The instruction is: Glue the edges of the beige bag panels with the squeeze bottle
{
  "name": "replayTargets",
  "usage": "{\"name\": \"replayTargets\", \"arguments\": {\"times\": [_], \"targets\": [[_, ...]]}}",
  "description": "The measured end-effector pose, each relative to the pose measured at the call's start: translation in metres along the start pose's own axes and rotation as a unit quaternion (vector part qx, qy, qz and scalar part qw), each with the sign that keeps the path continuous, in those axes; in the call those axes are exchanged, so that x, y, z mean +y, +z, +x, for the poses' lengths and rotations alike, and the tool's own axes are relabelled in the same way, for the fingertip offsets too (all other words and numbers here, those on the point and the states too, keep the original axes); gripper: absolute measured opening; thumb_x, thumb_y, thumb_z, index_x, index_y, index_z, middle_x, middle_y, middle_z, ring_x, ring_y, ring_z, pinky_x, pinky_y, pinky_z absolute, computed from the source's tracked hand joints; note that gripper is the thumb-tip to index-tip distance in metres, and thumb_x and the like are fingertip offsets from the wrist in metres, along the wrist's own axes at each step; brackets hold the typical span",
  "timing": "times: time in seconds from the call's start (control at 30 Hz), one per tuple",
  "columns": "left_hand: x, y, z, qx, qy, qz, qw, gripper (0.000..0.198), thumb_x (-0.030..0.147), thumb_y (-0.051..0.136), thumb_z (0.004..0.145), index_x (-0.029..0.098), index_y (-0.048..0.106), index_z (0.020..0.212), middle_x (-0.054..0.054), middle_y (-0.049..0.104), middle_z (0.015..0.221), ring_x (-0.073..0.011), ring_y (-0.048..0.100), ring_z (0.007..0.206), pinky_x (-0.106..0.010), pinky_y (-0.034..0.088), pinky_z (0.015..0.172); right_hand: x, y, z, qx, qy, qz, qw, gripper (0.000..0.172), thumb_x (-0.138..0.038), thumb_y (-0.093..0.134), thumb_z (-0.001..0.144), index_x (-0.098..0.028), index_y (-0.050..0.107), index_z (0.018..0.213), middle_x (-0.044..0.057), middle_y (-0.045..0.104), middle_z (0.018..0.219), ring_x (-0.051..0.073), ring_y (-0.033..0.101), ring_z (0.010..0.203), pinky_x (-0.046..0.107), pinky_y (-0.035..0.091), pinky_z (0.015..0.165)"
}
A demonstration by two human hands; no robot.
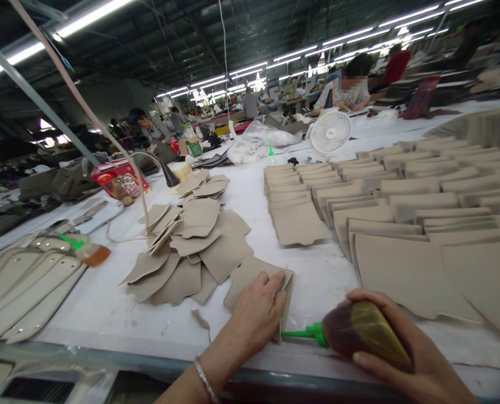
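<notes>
Evidently, head view: right hand [424, 350] curled firmly round amber bottle [357, 331], green nozzle [316, 333] at edge of beige panel [240, 280] on white table [317, 286]; left hand [258, 306] lay flattish, pinning panel. Bottle (probably light, squeezable) suited belly grip; panel looked bendy.

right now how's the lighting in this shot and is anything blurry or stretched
Head view: strip lights glare white against a dark roof; head view: beige pieces at far right look smeared, while the left hand looks crisper; head view: the scene tilts, with wide-angle stretching toward the edges.
</notes>
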State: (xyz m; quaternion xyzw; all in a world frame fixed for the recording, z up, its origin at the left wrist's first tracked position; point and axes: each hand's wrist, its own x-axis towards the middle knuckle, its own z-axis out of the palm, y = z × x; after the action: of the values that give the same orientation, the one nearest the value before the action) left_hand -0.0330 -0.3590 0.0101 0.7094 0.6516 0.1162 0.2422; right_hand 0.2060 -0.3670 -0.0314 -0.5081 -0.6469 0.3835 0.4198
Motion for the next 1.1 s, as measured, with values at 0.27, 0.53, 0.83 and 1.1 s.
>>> {"name": "replayTargets", "arguments": {"times": [0.27,0.53,0.83,1.1], "targets": [[0.000,0.000,0.003,-0.002,0.004,0.007,1.000,0.043,0.027,0.033,0.096,0.027,0.051,0.135,-0.005,0.060,0.106,-0.0209,0.060,0.098,-0.029,0.044,0.087,0.011,-0.014,0.028,0.051,-0.090,-0.110,0.989,0.050,-0.055,0.067,0.079,-0.030,0.050,0.118,0.003,0.060,0.111,0.026,0.063,0.096,0.033,0.054,0.082],[0.000,-0.004,0.004,-0.002,0.018,-0.018,1.000,0.043,0.024,0.033,0.094,0.027,0.054,0.132,-0.004,0.061,0.102,-0.0200,0.061,0.095,-0.028,0.044,0.087,0.021,-0.017,0.031,-0.046,-0.115,-0.096,0.988,0.051,-0.052,0.067,0.081,-0.033,0.046,0.123,0.003,0.056,0.119,0.026,0.060,0.104,0.032,0.051,0.089],[-0.002,-0.002,0.005,0.003,0.029,-0.036,0.999,0.044,0.023,0.033,0.094,0.026,0.056,0.131,-0.004,0.062,0.107,-0.0203,0.060,0.100,-0.029,0.044,0.093,0.024,-0.020,0.038,-0.056,-0.099,-0.071,0.991,0.053,-0.050,0.069,0.080,-0.034,0.047,0.125,0.003,0.056,0.121,0.027,0.060,0.105,0.030,0.051,0.090],[-0.003,-0.003,0.006,-0.001,0.032,-0.047,0.998,0.047,0.022,0.032,0.094,0.024,0.054,0.134,-0.006,0.064,0.109,-0.0214,0.059,0.102,-0.030,0.043,0.095,0.018,-0.024,0.039,-0.024,-0.082,-0.080,0.993,0.052,-0.056,0.069,0.078,-0.035,0.047,0.121,0.000,0.057,0.117,0.024,0.061,0.099,0.029,0.052,0.087]]}}
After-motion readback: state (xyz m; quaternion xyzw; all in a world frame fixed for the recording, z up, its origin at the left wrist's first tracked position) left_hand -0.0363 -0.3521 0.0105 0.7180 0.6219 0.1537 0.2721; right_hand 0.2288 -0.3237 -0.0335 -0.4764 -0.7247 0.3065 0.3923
